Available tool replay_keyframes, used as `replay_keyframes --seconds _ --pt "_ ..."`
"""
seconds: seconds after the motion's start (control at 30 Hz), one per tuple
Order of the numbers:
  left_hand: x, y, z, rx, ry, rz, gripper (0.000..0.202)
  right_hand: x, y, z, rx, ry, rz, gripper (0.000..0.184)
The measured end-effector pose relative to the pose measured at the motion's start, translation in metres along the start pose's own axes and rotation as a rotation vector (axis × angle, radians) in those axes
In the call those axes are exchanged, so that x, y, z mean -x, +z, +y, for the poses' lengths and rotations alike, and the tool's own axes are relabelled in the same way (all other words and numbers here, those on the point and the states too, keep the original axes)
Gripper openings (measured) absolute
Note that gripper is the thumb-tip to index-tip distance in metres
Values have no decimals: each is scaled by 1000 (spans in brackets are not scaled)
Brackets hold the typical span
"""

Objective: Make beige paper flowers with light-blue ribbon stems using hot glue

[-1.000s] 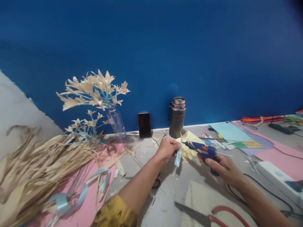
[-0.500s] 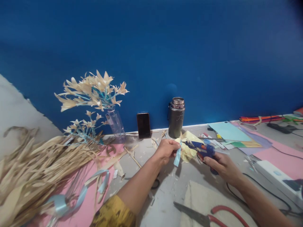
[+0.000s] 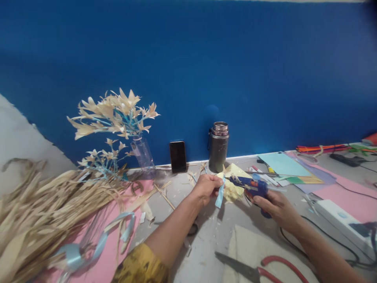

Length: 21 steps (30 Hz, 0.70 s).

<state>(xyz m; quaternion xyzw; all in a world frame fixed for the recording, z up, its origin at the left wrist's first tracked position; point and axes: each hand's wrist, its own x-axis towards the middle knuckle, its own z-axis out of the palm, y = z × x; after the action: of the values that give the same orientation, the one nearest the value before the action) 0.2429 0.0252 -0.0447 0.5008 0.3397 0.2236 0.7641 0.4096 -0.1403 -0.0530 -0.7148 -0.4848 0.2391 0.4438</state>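
Observation:
My left hand (image 3: 207,187) is closed in a pinch on a short strip of light blue ribbon (image 3: 219,197) that hangs down from the fingers. My right hand (image 3: 275,205) is wrapped round the grip of a blue glue gun (image 3: 250,185), whose nozzle points left at the ribbon, almost touching it. Both hands hover just above the grey table, over a crumpled yellow paper (image 3: 233,184).
A heap of dried leaves (image 3: 44,208) and loose blue ribbon (image 3: 88,247) fill the left. A bottle with leaf flowers (image 3: 118,118), a phone (image 3: 178,156) and a steel flask (image 3: 218,146) stand at the wall. Red-handled scissors (image 3: 253,269), coloured sheets (image 3: 294,169) and a power strip (image 3: 344,220) lie right.
Almost nothing has changed. Both hands keep their hold and have drifted slightly left together; the view has shifted a little.

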Motion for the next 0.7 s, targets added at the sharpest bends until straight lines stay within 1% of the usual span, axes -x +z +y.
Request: replay_keyframes --seconds 0.27,0.53,0.7 --pt "1 1 0 7 -20 19 16 -1 0 0 -1 -1 -4 37" --pt "0 1 0 22 -16 25 15 1 0 -4 43 -9 -13 39" --pt "0 0 -1 35 -15 20 16 0 0 -6 133 -69 23 40"
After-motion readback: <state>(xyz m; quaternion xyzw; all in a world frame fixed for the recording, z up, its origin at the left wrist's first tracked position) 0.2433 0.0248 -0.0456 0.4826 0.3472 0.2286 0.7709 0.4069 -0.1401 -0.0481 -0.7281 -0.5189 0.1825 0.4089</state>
